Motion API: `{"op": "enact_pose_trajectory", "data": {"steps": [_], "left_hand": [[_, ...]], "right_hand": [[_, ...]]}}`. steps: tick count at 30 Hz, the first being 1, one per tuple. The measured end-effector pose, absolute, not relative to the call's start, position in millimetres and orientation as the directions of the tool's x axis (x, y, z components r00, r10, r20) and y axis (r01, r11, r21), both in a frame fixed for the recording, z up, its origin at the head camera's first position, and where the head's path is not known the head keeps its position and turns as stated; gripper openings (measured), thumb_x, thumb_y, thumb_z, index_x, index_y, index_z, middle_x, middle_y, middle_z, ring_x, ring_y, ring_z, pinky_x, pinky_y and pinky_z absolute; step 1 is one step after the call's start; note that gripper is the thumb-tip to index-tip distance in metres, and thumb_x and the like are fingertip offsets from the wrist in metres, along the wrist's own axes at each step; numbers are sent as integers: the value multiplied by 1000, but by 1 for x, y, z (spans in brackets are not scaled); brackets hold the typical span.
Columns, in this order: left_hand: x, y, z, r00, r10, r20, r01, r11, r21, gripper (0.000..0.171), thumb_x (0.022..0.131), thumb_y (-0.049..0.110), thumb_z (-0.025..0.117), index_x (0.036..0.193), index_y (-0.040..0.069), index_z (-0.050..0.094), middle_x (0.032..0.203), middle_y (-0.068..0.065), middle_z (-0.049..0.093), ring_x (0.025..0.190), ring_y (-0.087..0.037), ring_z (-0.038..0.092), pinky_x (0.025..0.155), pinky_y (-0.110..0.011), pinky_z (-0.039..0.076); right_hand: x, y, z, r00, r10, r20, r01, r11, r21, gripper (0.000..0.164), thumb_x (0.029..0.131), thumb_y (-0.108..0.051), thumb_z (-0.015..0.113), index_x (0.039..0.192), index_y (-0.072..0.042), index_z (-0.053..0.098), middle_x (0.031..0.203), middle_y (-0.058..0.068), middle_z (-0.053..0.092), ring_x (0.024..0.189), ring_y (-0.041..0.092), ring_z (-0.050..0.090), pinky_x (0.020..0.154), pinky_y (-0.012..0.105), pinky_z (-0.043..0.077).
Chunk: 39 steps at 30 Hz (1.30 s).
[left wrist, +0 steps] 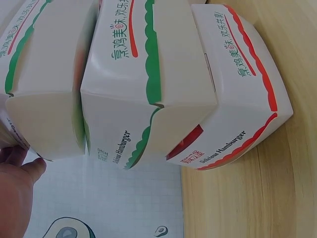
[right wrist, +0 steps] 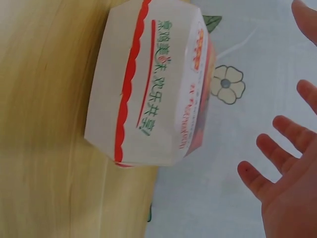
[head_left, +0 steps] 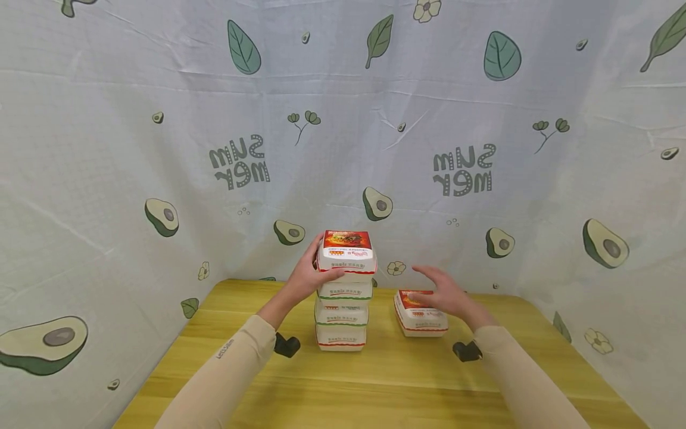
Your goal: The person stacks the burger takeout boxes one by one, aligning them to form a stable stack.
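Several paper hamburger boxes stand in an upright stack in the middle of the head view. The top box (head_left: 347, 253), red-lidded with red trim, is gripped at its left side by my left hand (head_left: 311, 271), thumb across the front. Below it come green-trimmed boxes (left wrist: 119, 94), and a red-trimmed box (left wrist: 237, 99) forms the base. To the right, a single red-trimmed hamburger box (head_left: 423, 325) sits on the table. Spread fingers show on my right hand (right wrist: 292, 173), which hovers over that box without touching it in the right wrist view.
The wooden table (head_left: 321, 387) runs back to a white curtain (head_left: 343, 167) printed with avocados and leaves. The stack and the lone box stand near the table's back edge, with a gap between them. Black wrist devices (head_left: 286, 345) show at both wrists.
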State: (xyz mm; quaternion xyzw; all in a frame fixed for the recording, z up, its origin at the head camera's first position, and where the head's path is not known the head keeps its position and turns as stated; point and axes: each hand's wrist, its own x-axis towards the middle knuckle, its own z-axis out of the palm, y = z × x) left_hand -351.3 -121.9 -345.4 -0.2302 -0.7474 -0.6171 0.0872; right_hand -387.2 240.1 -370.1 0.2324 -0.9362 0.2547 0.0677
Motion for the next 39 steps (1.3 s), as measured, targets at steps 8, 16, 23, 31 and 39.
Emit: {"op": "enact_pose_trajectory", "data": {"steps": [8,16,23,31,39], "left_hand": [[-351,-122,-345,-883,236,407,445,138,885,100,89,22,79,163,29,11,149,-10,45,128,-29,52,101,-46,50],[-350,-122,-345,-878,232,418,454,128,882,100,88,24,80,162,29,13,147,-9,48,126,-28,54,100,-45,51],[-350,-125,-345,-882,243,405,444,134,886,99,90,21,77,163,30,10,150,-12,44,127,-31,52,100,-46,51],[-350,-126,-346,-884,246,397,439,145,887,99,90,22,77,163,29,10,150,-11,45,127,-29,52,100,-44,51],[-352,-125,-346,-881,245,404,444,136,886,100,89,23,79,163,30,11,148,-10,47,126,-29,53,100,-45,51]], "right_hand": [[-393,249,-385,-879,-422,225,-477,755,-449,82,87,-42,76,153,-8,40,158,24,35,143,51,29,108,74,26],[-394,253,-396,-875,-444,191,-481,764,-431,93,81,-51,79,153,-9,40,156,28,36,141,54,29,106,75,27],[-394,250,-401,-908,-410,91,-408,811,-420,99,75,-51,84,155,-14,39,159,31,28,143,56,26,107,76,26],[-393,248,-408,-917,-397,47,-385,844,-374,104,71,-52,86,155,-14,39,159,30,29,141,58,28,106,75,28],[-394,249,-411,-923,-386,12,-362,853,-376,107,68,-49,89,156,-15,38,159,29,27,140,57,29,105,74,30]]}}
